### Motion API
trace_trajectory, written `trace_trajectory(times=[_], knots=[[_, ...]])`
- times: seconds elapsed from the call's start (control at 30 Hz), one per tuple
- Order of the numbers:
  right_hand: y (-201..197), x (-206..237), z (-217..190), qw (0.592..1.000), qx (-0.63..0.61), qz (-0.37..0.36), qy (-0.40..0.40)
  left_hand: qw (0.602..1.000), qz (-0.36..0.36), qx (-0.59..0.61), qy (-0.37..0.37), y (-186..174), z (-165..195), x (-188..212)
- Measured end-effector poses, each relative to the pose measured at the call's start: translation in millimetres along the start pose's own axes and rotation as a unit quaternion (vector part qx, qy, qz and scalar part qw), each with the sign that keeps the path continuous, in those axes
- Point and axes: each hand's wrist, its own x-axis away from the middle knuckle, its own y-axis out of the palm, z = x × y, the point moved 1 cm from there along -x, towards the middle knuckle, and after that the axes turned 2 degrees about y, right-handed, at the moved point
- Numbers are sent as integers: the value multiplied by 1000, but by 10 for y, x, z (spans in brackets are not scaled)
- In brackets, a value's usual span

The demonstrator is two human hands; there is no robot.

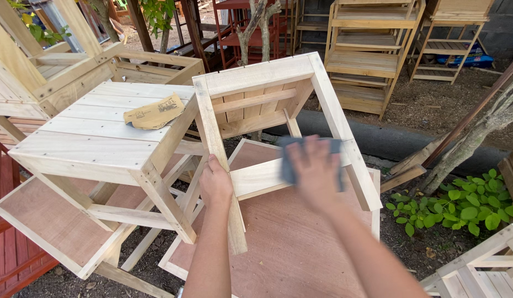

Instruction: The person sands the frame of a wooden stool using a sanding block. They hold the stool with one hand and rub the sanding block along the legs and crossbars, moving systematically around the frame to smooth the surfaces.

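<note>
A pale wooden stool [256, 77] lies on its side on a plywood board [300, 243], its legs pointing toward me. My left hand [215, 182] is wrapped around the near left leg. My right hand [317, 171], blurred with motion, presses a dark grey sheet of sandpaper [292, 160] flat against the cross rail between the legs.
A second wooden stool [96, 138] stands upright at left with a tan sandpaper sheet [155, 112] on its top. Unfinished wooden shelves [366, 60] and chairs stand behind. A tree trunk [477, 132] and green plants [466, 204] are at right.
</note>
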Motion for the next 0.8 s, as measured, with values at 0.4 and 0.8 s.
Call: trace_trajectory(times=[0.4, 0.8], knots=[[158, 201, -634, 983, 7, -9, -183, 1000, 9, 22, -9, 0, -13, 10], [135, 199, -798, 988, 8, 11, -152, 1000, 4, -15, -4, 10, 5, 24]])
